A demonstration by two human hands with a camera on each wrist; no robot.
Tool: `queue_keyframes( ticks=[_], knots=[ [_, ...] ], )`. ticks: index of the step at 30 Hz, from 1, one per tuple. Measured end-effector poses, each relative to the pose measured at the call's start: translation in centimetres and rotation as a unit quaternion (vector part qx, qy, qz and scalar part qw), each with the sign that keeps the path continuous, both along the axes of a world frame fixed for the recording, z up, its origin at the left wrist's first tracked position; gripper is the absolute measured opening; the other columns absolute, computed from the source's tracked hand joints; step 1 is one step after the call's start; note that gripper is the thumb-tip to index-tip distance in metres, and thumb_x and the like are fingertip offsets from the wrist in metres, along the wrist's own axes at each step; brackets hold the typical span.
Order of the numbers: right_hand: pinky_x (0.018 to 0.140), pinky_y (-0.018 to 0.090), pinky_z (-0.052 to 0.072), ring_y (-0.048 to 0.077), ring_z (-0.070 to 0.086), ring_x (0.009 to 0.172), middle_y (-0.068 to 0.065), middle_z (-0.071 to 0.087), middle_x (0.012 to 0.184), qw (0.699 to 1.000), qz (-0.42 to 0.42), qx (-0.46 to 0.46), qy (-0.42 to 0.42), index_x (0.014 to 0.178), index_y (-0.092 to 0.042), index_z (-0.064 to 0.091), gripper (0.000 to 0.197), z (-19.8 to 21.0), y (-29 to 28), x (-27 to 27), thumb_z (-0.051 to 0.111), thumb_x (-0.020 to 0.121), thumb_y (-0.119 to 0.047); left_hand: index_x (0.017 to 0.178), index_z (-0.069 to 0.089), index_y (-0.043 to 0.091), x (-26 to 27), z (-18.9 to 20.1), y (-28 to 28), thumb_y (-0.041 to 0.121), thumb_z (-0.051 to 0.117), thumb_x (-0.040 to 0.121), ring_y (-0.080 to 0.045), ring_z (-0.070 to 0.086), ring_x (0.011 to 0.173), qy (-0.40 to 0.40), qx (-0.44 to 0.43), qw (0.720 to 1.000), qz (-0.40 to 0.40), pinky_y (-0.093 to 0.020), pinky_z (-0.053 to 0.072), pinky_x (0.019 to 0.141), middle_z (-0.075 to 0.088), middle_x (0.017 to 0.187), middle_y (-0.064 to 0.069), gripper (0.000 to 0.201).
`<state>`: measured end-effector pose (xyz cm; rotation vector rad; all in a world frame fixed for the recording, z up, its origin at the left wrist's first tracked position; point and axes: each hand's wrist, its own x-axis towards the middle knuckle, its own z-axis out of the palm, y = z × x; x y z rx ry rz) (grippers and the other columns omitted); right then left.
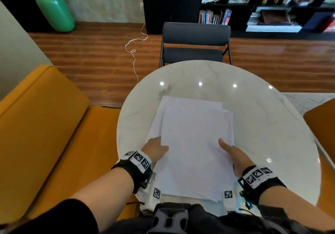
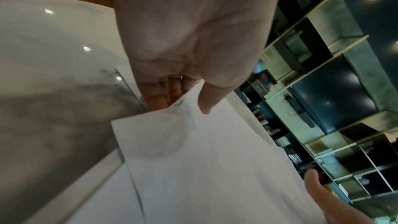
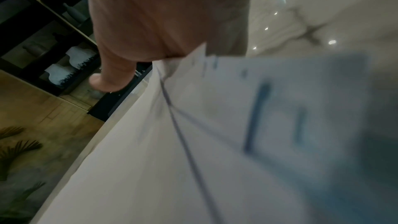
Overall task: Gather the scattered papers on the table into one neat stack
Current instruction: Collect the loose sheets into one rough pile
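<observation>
A loose pile of white papers [image 1: 194,143] lies at the near side of the round marble table [image 1: 272,125], its sheets fanned out of line at the far corners. My left hand [image 1: 155,149] grips the pile's left edge; in the left wrist view the thumb [image 2: 204,106] lies on top of the papers [image 2: 215,168] and the fingers [image 2: 157,101] are tucked underneath. My right hand [image 1: 229,152] holds the right edge. Its thumb [image 3: 107,83] shows above the papers [image 3: 193,159], while its fingers are hidden beneath the sheets.
A dark chair [image 1: 195,41] stands at the table's far side. An orange sofa [image 1: 45,125] is at the left and an orange seat [image 1: 322,121] at the right. A bookshelf [image 1: 272,3], a green vase [image 1: 56,12] and a white cable [image 1: 134,52] lie beyond.
</observation>
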<state>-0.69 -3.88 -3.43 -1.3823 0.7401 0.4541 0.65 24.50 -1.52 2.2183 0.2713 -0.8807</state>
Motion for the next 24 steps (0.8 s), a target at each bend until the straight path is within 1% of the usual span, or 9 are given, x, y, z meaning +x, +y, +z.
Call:
queue_keyframes(
  ticks=[3,4,7,10,12,14,17,21,24],
  knots=[
    [0.071,0.029,0.052,0.021,0.068,0.093,0.007,0.072,0.106,0.999,0.043,-0.001,-0.018,0.116,-0.013,0.063,0.033,0.0,0.3,-0.2,0.071,0.084,-0.017,0.147,0.029,0.014,0.2,-0.3,-0.9,0.042,0.043,0.091,-0.033,0.044,0.129,0.005,0.071,0.996,-0.051,-0.033,0.038,0.104,0.034,0.145,-0.017,0.064],
    [0.07,0.03,0.052,0.025,0.069,0.094,0.01,0.072,0.108,0.999,0.047,-0.013,-0.019,0.117,-0.01,0.063,0.036,-0.4,0.3,-0.2,0.071,0.082,-0.009,0.144,0.031,0.012,0.4,-0.3,-1.1,0.041,0.042,0.092,-0.033,0.044,0.128,0.006,0.08,0.995,-0.062,-0.033,0.037,0.104,0.033,0.144,-0.019,0.06],
    [0.075,0.035,0.051,0.033,0.066,0.099,0.019,0.069,0.112,0.999,0.026,-0.037,-0.027,0.117,-0.003,0.062,0.038,-0.8,-0.2,0.1,0.069,0.079,0.003,0.11,0.056,0.015,0.8,-0.6,-0.9,0.04,0.046,0.087,-0.031,0.054,0.109,-0.019,0.069,0.997,-0.028,-0.037,0.043,0.103,0.045,0.127,-0.018,0.036],
    [0.074,0.037,0.052,0.034,0.067,0.093,0.02,0.071,0.106,0.999,0.004,-0.041,-0.036,0.113,0.0,0.064,0.032,-0.1,-1.4,-0.3,0.066,0.082,0.001,0.135,0.049,0.024,1.5,-0.8,-0.5,0.04,0.051,0.089,-0.032,0.042,0.128,-0.073,0.129,0.987,0.061,-0.038,0.037,0.106,0.039,0.141,-0.011,0.049],
    [0.074,0.04,0.055,0.035,0.068,0.089,0.019,0.073,0.099,0.998,-0.019,-0.037,-0.038,0.111,0.001,0.065,0.029,0.4,-2.9,-0.7,0.066,0.082,-0.002,0.14,0.043,0.022,2.2,-0.6,-0.4,0.038,0.055,0.087,-0.033,0.04,0.13,-0.089,0.145,0.977,0.129,-0.039,0.036,0.106,0.037,0.144,-0.011,0.057],
    [0.082,0.046,0.053,0.037,0.067,0.09,0.023,0.07,0.101,0.997,-0.042,-0.058,-0.035,0.116,0.005,0.062,0.037,0.4,-4.8,-1.0,0.068,0.08,-0.003,0.142,0.038,0.019,2.9,-0.6,-0.4,0.038,0.058,0.085,-0.034,0.043,0.127,-0.071,0.151,0.974,0.155,-0.039,0.037,0.104,0.038,0.143,-0.014,0.063],
    [0.079,0.042,0.051,0.036,0.064,0.089,0.023,0.068,0.1,0.992,-0.056,-0.108,-0.028,0.113,0.004,0.063,0.035,0.0,-6.8,-1.4,0.07,0.08,-0.003,0.143,0.031,0.014,3.6,-0.8,-0.9,0.035,0.062,0.084,-0.036,0.049,0.121,-0.036,0.107,0.975,0.193,-0.039,0.045,0.097,0.037,0.14,-0.017,0.07],
    [0.097,0.052,0.047,0.037,0.065,0.094,0.021,0.069,0.103,0.992,-0.054,-0.117,-0.005,0.113,0.003,0.062,0.036,-1.3,-7.8,-2.4,0.071,0.079,-0.001,0.146,0.021,0.004,4.1,-1.0,-2.0,0.03,0.065,0.082,-0.034,0.051,0.122,-0.006,0.031,0.977,0.21,-0.035,0.046,0.093,0.044,0.142,-0.018,0.082],
    [0.1,0.052,0.045,0.035,0.064,0.094,0.017,0.069,0.101,0.992,-0.051,-0.117,-0.004,0.111,-0.002,0.063,0.033,-1.9,-8.1,-3.0,0.071,0.08,-0.002,0.138,0.038,0.0,4.2,-0.9,-2.8,0.036,0.065,0.082,-0.031,0.054,0.122,0.017,0.035,0.984,0.172,-0.032,0.045,0.096,0.052,0.137,-0.014,0.072]
  ],
)
